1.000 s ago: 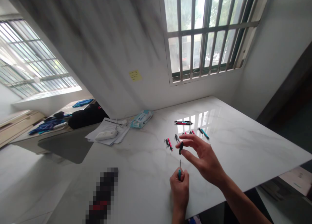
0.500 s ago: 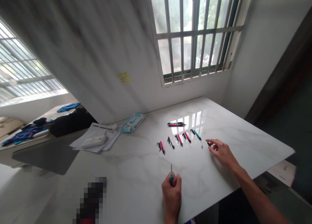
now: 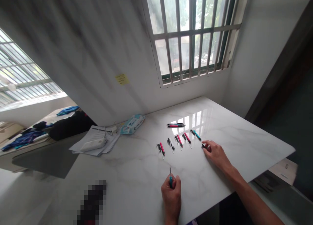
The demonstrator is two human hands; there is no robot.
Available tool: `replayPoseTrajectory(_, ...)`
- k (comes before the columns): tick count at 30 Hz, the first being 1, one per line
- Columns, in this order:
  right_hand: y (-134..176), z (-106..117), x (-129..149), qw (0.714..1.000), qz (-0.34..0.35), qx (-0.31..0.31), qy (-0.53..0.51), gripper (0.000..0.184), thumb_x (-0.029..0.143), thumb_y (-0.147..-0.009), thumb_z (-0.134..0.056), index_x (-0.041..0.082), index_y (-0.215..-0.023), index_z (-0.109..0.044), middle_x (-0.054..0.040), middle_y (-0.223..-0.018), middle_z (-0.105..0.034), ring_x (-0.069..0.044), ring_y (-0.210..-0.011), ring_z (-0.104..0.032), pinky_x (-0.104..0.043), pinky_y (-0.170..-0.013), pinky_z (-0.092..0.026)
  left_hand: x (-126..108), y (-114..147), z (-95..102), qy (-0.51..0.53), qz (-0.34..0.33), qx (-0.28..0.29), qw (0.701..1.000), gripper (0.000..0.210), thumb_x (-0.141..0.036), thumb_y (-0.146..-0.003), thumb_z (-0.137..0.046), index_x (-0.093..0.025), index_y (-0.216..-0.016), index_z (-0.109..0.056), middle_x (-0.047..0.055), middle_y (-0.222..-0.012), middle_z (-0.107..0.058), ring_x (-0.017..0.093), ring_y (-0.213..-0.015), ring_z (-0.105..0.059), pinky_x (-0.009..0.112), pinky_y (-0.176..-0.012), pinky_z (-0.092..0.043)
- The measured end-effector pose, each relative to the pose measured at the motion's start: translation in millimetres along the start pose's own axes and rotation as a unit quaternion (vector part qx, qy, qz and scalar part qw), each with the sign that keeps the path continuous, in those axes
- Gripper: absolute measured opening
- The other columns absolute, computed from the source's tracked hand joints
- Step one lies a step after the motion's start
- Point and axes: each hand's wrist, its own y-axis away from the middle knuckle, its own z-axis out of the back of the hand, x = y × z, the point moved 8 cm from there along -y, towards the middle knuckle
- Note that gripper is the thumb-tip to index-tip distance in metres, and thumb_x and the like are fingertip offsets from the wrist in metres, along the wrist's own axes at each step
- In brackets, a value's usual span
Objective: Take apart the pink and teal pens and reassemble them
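My left hand (image 3: 171, 194) is closed around a teal pen part (image 3: 171, 182), from whose top a thin, metallic-looking piece points away from me. Farther right, the fingertips of my right hand (image 3: 216, 155) pinch a small black pen part (image 3: 203, 146) at table level. Just beyond those fingers lies a taken-apart teal pen (image 3: 197, 135). To its left, pens in pieces form a row: pink barrels (image 3: 187, 137), a silver-and-black one (image 3: 172, 143) and another pink barrel (image 3: 162, 148), with black parts and thin refills beside them.
Behind the row lies a small bundle of whole pens (image 3: 176, 125). A wipes packet (image 3: 132, 124) and papers (image 3: 95, 138) with a white device occupy the left back of the marble-patterned table (image 3: 137, 172). A barred window (image 3: 195, 36) is above; a dark pixelated patch covers the lower left.
My right hand has moved slightly left toward the teal pen with the black part, covering a small piece on the table. My left hand keeps its grip. The view has shifted slightly.
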Motion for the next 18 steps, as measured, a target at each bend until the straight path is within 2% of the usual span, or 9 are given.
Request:
replayPoseTrajectory(3, 4.1, 9.3, 9.0, 0.999, -0.014, -0.027, -0.028, 0.031, 0.035, -0.090, -0.058, 0.020, -0.113, -0.072, -0.0065, -0.095, -0.071, -0.019, -0.068, -0.064, -0.036, -0.076, -0.052, -1.7, 0.3, -1.5, -0.001, 0.000, 0.004, 1.000, 0.047, -0.043, -0.081, -0.063, -0.025, -0.062, -0.024, -0.007, -0.063, -0.021, 0.011, -0.059, -0.023, 0.025, -0.056, -0.027)
replayPoseTrajectory(6, 17.3, 12.5, 38.7, 0.994, -0.029, -0.029, -0.097, 0.029, 0.042, -0.092, -0.061, 0.021, -0.108, -0.074, -0.0066, -0.093, -0.072, -0.020, -0.071, -0.062, -0.035, -0.074, -0.051, -5.0, 0.9, -3.0, 0.003, 0.002, 0.012, 1.000, 0.047, -0.044, -0.081, -0.063, -0.025, -0.062, -0.024, -0.007, -0.062, -0.022, 0.011, -0.059, -0.023, 0.024, -0.056, -0.028)
replayPoseTrajectory(8, 30.2, 2.9, 71.5, 0.984, -0.031, 0.029, -0.170, 0.030, 0.045, -0.094, -0.062, 0.021, -0.104, -0.076, -0.0053, -0.087, -0.073, -0.019, -0.072, -0.061, -0.033, -0.072, -0.051, -6.5, 1.3, -2.8, 0.007, 0.005, 0.012, 1.000, 0.048, -0.045, -0.081, -0.065, -0.025, -0.062, -0.025, -0.007, -0.062, -0.022, 0.010, -0.058, -0.024, 0.023, -0.056, -0.029)
replayPoseTrajectory(10, 45.2, -12.5, 111.1, 0.962, -0.010, 0.121, -0.245, 0.030, 0.047, -0.093, -0.066, 0.021, -0.103, -0.078, -0.0053, -0.089, -0.074, -0.019, -0.076, -0.062, -0.031, -0.072, -0.052, -7.0, 1.7, -1.6, 0.009, 0.004, 0.009, 1.000, 0.048, -0.045, -0.081, -0.066, -0.024, -0.062, -0.027, -0.007, -0.062, -0.024, 0.011, -0.059, -0.024, 0.023, -0.056, -0.029)
replayPoseTrajectory(11, 51.9, -17.3, 127.9, 0.952, -0.002, 0.147, -0.270, 0.028, 0.046, -0.093, -0.067, 0.022, -0.103, -0.079, -0.0048, -0.091, -0.074, -0.018, -0.077, -0.062, -0.031, -0.073, -0.052, -6.8, 1.8, -1.3, 0.010, 0.002, 0.009, 1.000, 0.048, -0.045, -0.081, -0.066, -0.024, -0.062, -0.027, -0.007, -0.062, -0.024, 0.011, -0.059, -0.025, 0.023, -0.056, -0.029)
replayPoseTrajectory(14, 63.2, -26.2, 157.5, 0.937, 0.000, 0.172, -0.303, 0.021, 0.040, -0.090, -0.072, 0.024, -0.100, -0.081, -0.0033, -0.093, -0.074, -0.017, -0.077, -0.060, -0.030, -0.073, -0.050, -4.5, 2.5, -1.1, 0.018, 0.003, 0.010, 1.000, 0.050, -0.049, -0.082, -0.066, -0.024, -0.062, -0.029, -0.007, -0.061, -0.025, 0.011, -0.060, -0.025, 0.023, -0.056, -0.028)
replayPoseTrajectory(16, 65.4, -31.6, 165.0, 0.934, 0.000, 0.179, -0.310, 0.018, 0.037, -0.087, -0.075, 0.025, -0.099, -0.082, -0.0028, -0.092, -0.073, -0.017, -0.077, -0.059, -0.029, -0.073, -0.049, -3.6, 3.1, -1.7, 0.020, 0.009, 0.013, 1.000, 0.050, -0.053, -0.081, -0.067, -0.023, -0.060, -0.032, -0.006, -0.060, -0.026, 0.011, -0.060, -0.025, 0.023, -0.055, -0.028)
replayPoseTrajectory(18, 66.0, -37.5, 169.1, 0.930, 0.004, 0.192, -0.314, 0.015, 0.033, -0.084, -0.077, 0.025, -0.095, -0.082, -0.0022, -0.089, -0.073, -0.017, -0.077, -0.058, -0.029, -0.072, -0.049, -6.0, 3.8, -3.8, 0.019, 0.008, 0.027, 0.999, 0.046, -0.054, -0.082, -0.066, -0.021, -0.061, -0.042, -0.006, -0.061, -0.032, 0.012, -0.061, -0.030, 0.023, -0.057, -0.030)
